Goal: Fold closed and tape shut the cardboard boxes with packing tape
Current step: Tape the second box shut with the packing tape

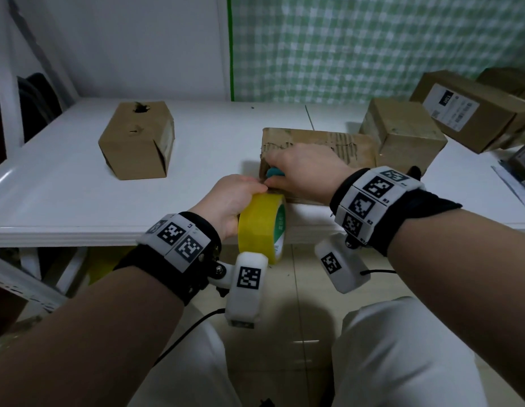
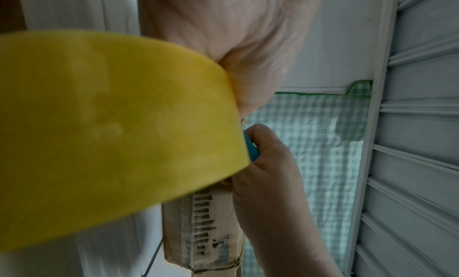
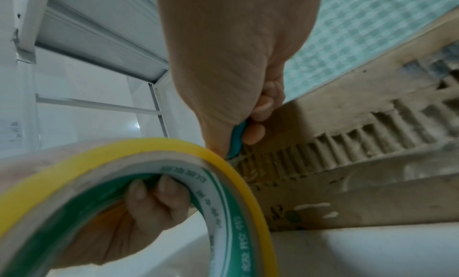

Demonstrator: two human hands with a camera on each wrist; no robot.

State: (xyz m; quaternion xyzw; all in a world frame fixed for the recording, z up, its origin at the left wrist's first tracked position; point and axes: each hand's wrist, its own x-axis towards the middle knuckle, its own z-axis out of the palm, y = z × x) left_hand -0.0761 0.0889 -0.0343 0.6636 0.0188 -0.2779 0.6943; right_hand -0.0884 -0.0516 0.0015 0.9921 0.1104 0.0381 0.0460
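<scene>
Yellow packing tape on its roll [image 1: 262,224] is held at the tabletop's [image 1: 64,201] near edge by the left hand [image 1: 229,201], whose fingers [image 3: 149,198] curl through the core. Just right of that grip, almost touching it, the right hand [image 1: 302,171] is clamped on a teal-handled cutter [image 1: 274,172] at the near left corner of the worn cardboard box [image 1: 352,148]. The box's long axis runs rightward from both grips, so the likely cut, close to the roll, falls nearest the right hand; any taut strip between roll and box is hidden.
</scene>
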